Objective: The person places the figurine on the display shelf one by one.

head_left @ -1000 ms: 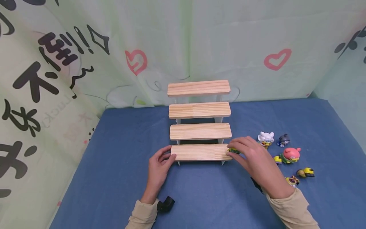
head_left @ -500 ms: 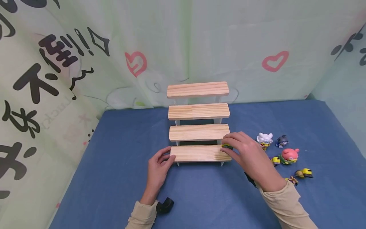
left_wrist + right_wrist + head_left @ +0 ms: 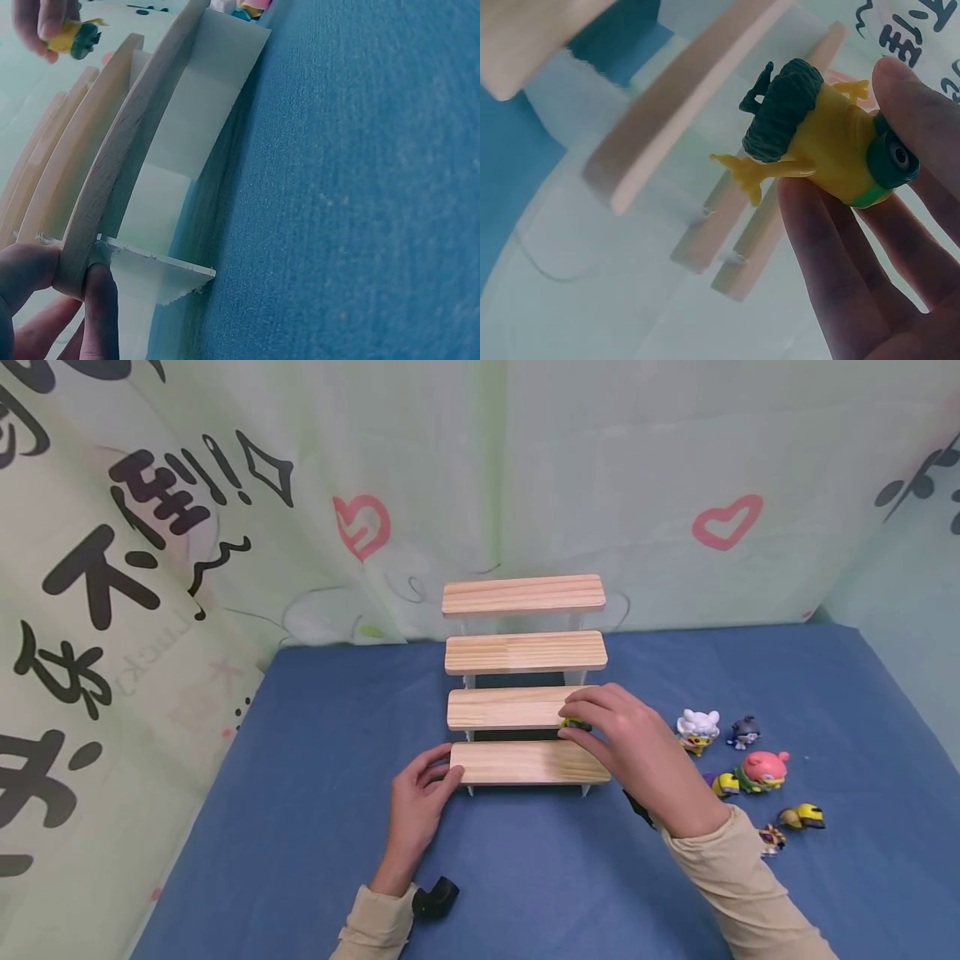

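Observation:
A wooden stepped display stand (image 3: pixel 532 762) with several shelves and clear supports stands on the blue cloth. My left hand (image 3: pixel 416 806) grips the left end of its lowest shelf; in the left wrist view, thumb and fingers (image 3: pixel 101 315) clasp the board's end from both sides. Between thumb and fingertips, my right hand (image 3: pixel 637 752) pinches a small yellow minion figurine (image 3: pixel 832 146) with green goggles and a ruffled green skirt. In the head view the figurine overlaps the right part of the second shelf from the bottom (image 3: pixel 502 707). The right wrist view shows it tipped sideways, its arms spread.
Right of the stand lie several toy figurines: a white-eared one (image 3: pixel 697 731), a small dark one (image 3: pixel 744 732), a pink one (image 3: pixel 763 768) and yellow-and-black ones (image 3: pixel 810 816). Behind the stand hangs a pale green printed curtain (image 3: pixel 570 468).
My right hand has moved left and up with the minion figurine, from the lowest shelf's right end to the second shelf. The left hand keeps its grip on the stand.

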Tool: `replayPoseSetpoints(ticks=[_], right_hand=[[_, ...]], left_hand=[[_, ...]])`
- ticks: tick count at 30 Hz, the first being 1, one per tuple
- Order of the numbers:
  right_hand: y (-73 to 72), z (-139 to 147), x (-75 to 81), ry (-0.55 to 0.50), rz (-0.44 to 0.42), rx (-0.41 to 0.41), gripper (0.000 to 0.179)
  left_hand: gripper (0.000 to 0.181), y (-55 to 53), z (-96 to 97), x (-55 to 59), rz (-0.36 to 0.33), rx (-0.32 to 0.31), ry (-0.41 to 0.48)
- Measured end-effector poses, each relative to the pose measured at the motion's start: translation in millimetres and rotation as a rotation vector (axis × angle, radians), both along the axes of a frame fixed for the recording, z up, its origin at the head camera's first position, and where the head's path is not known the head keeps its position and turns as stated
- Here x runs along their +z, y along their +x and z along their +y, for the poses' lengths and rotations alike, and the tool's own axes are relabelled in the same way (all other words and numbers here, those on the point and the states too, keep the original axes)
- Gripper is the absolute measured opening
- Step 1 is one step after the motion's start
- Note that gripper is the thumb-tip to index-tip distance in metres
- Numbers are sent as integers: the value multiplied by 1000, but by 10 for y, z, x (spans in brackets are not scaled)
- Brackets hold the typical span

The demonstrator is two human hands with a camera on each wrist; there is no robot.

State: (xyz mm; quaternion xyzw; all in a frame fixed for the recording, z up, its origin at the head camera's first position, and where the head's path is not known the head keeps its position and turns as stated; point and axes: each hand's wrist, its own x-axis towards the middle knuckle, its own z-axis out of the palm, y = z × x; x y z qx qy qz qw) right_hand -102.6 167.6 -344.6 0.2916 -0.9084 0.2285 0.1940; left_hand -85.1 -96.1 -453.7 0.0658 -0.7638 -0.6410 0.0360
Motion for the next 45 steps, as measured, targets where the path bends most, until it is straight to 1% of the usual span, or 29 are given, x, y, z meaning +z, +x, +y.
replayPoseSetpoints(ticks=[10, 18, 27, 36, 45], right_hand=[[-108, -115, 117, -40, 33, 20, 23], [-183, -177, 222, -15, 31, 28, 21], [-283, -199, 287, -37, 78, 55, 23], [-367, -253, 371, -38, 64, 64, 20], [-498, -321, 476, -53, 64, 67, 22]], left_hand=[[41, 16, -9, -9, 10, -8, 22], [41, 16, -10, -2, 10, -7, 14], [42, -5, -2, 1, 12, -10, 19], [41, -15, -4, -16, 29, -11, 8], [41, -4, -4, -13, 25, -12, 21]])
